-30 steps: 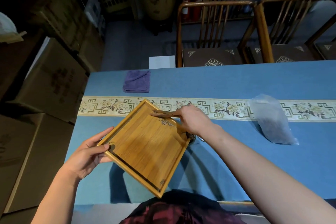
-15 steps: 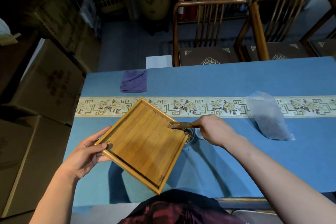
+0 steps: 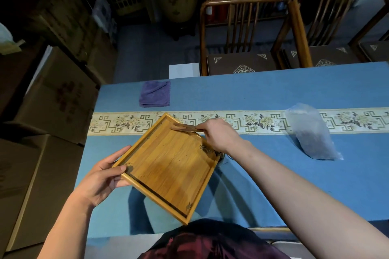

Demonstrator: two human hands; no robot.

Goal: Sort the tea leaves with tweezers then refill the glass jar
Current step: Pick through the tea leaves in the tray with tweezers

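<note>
Left hand (image 3: 101,176) grips the near-left edge of the tray (image 3: 168,166), thumb on the rim, fingers (image 3: 117,152) curled beneath; holds it lifted off the desk (image 3: 263,94), turned like a diamond, one corner toward the person, the opposite corner toward the patterned runner (image 3: 242,121); seems tipped down to the right. Right hand (image 3: 219,134) pinches the tweezers (image 3: 185,128) between thumb and curled fingers; tweezers lie nearly level over the tray's far corner, long axis left to right, tips pointing left, close together; cannot tell whether anything sits between them. Small clump of tea leaves (image 3: 205,147) gathered at the tray's right corner, just below the right hand; a few more specks by the near rim. Jar (image 3: 221,156) mostly hidden under that right corner and the wrist, only a bit of its edge showing. Plastic bag (image 3: 311,132) of dark leaves lies on the desk well to the right, across the runner; folded purple cloth (image 3: 154,93) near the far edge. Two wooden chairs (image 3: 242,35) beyond the desk; cardboard boxes (image 3: 54,101) to the left, printing on them too dim to read.
</note>
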